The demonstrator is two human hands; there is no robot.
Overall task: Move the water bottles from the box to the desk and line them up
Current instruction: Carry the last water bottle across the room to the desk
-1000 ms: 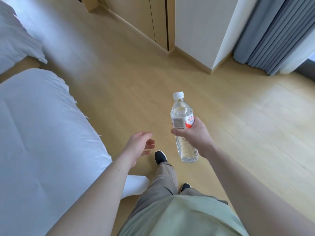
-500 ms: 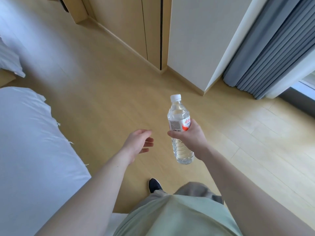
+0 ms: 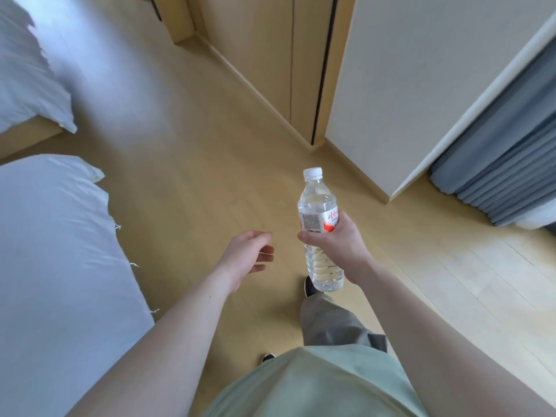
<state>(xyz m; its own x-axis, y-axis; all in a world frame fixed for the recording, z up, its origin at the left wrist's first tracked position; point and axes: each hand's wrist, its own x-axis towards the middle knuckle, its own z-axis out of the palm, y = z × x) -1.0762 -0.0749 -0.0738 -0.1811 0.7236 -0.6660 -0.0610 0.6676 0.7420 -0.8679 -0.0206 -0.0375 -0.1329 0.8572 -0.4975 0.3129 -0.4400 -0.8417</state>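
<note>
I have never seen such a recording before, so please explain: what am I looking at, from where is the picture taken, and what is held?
There is no machine here. A person wears a camera on the head, which looks forward and down, so you see their own arms and legs. The right hand has its fingers curled round a clear water bottle with a white cap, held upright above the wooden floor. The left hand is relaxed and holds nothing. White bedding lies to the left, grey curtains hang to the right. No box and no desk are in view.

Clear water bottle [image 3: 319, 224] with white cap, red-and-white label, pale wood floor [image 3: 186, 182], grey-blue curtain [image 3: 505, 152], possibly striped
</note>
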